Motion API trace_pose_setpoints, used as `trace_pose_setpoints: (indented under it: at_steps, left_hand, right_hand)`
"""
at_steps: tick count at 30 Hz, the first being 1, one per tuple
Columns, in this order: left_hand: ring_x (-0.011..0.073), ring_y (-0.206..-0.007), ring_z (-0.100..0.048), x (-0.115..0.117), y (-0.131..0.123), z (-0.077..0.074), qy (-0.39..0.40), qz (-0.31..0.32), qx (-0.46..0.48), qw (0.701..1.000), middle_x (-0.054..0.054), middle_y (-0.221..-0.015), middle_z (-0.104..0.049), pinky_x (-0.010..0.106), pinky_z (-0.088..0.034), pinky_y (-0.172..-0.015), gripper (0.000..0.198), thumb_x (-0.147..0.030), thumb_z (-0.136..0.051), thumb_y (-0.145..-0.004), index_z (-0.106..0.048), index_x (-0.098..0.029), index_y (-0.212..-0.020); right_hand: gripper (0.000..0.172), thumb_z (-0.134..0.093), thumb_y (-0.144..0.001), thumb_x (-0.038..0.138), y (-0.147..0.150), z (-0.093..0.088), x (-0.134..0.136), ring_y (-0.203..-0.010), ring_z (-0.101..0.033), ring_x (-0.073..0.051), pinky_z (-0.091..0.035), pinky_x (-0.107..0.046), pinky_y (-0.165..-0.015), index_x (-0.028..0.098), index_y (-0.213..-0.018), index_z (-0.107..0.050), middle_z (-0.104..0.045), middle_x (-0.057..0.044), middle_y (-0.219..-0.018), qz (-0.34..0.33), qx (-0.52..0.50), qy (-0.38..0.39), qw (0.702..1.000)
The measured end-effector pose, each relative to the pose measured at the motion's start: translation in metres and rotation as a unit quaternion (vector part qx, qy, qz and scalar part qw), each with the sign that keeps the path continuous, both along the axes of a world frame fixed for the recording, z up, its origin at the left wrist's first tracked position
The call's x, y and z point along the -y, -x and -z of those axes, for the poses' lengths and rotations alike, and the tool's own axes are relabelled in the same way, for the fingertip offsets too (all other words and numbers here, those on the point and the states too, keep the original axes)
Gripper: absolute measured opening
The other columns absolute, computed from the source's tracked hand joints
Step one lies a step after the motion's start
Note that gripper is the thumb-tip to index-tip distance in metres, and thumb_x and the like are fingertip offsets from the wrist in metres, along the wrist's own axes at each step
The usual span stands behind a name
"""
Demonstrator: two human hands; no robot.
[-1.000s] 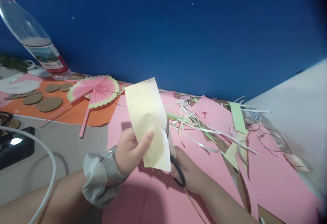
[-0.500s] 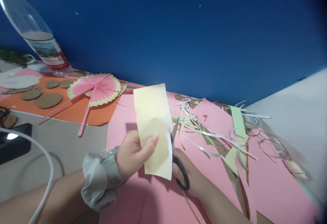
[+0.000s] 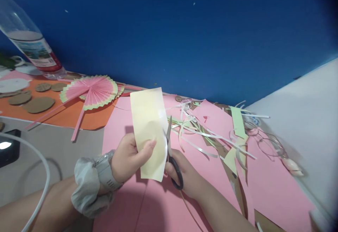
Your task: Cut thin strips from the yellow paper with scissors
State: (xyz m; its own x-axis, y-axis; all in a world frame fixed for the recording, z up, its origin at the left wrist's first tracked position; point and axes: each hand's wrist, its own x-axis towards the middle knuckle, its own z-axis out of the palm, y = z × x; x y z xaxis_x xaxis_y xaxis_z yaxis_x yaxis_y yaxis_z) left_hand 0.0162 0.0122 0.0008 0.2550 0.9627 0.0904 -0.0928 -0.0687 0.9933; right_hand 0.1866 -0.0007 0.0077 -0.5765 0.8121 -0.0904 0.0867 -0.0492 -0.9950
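Note:
My left hand (image 3: 133, 154) grips a pale yellow paper rectangle (image 3: 148, 115) by its left side, thumb flat across the front. The paper is held upright above pink sheets. My right hand (image 3: 185, 175) is closed round the black handles of a pair of scissors (image 3: 176, 174), whose blades point up along the paper's right edge. One blade shows in front of that edge; the other is mostly hidden, so I cannot tell how far the paper lies between them. A thin, pale strip (image 3: 191, 211) hangs or lies below the scissors.
Pink sheets (image 3: 118, 203) cover the table's middle and right, with several loose paper strips (image 3: 200, 133) on top. At left are a pink and green folded-paper fan (image 3: 92, 91), cardboard discs (image 3: 39, 105) on orange paper, a plastic bottle (image 3: 34, 48), a black phone-like device (image 3: 10, 147) and a white cable (image 3: 39, 158).
The view has shifted, so everything sits a little further left. Both hands keep their hold, and the scissors stay at the paper's right edge with the visible blade more upright.

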Motion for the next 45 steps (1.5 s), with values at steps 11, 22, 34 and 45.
trace_pose_setpoints:
  at_steps: [11,22,34,45]
  left_hand:
    - [0.0141,-0.049,-0.063,0.001,0.002,0.001,0.003,-0.001,-0.002,1.0,0.004,-0.06,-0.07,0.02,-0.051,-0.044,0.03,-0.035,-0.054,-0.089,-0.066,-0.014,-0.072]
    - [0.0141,-0.048,-0.063,0.001,0.001,0.001,0.037,0.018,0.013,0.999,0.006,-0.062,-0.069,0.021,-0.051,-0.042,0.037,-0.044,-0.052,-0.09,-0.065,-0.013,-0.073]
    - [0.0127,-0.051,-0.06,-0.001,-0.001,0.005,0.032,-0.013,0.004,0.999,0.003,-0.063,-0.066,0.02,-0.048,-0.044,0.041,-0.047,-0.05,-0.09,-0.064,-0.013,-0.073]
    - [0.0139,-0.052,-0.064,-0.001,0.0,0.005,0.054,-0.009,0.02,0.998,0.003,-0.062,-0.068,0.02,-0.051,-0.045,0.04,-0.046,-0.051,-0.09,-0.065,-0.014,-0.072]
  right_hand:
    - [0.039,-0.051,-0.09,0.055,0.001,0.002,-0.001,-0.063,-0.037,-0.013,-0.036,-0.026,-0.06,0.017,-0.082,-0.052,-0.046,0.001,-0.072,0.014,0.008,-0.007,1.0]
    - [0.044,-0.052,-0.087,0.06,0.001,0.002,0.001,-0.062,-0.046,-0.015,-0.041,-0.027,-0.06,0.016,-0.083,-0.055,-0.051,0.0,-0.069,0.02,-0.007,0.005,1.0]
    - [0.051,-0.043,-0.087,0.067,0.002,0.011,0.002,-0.063,-0.05,-0.017,-0.041,-0.03,-0.061,0.017,-0.083,-0.052,-0.053,-0.003,-0.069,0.016,-0.02,0.005,1.0]
    - [0.044,-0.051,-0.087,0.06,0.006,0.005,0.003,-0.056,-0.044,-0.013,-0.039,-0.026,-0.053,0.018,-0.075,-0.047,-0.047,0.001,-0.062,0.052,-0.022,0.038,0.998]
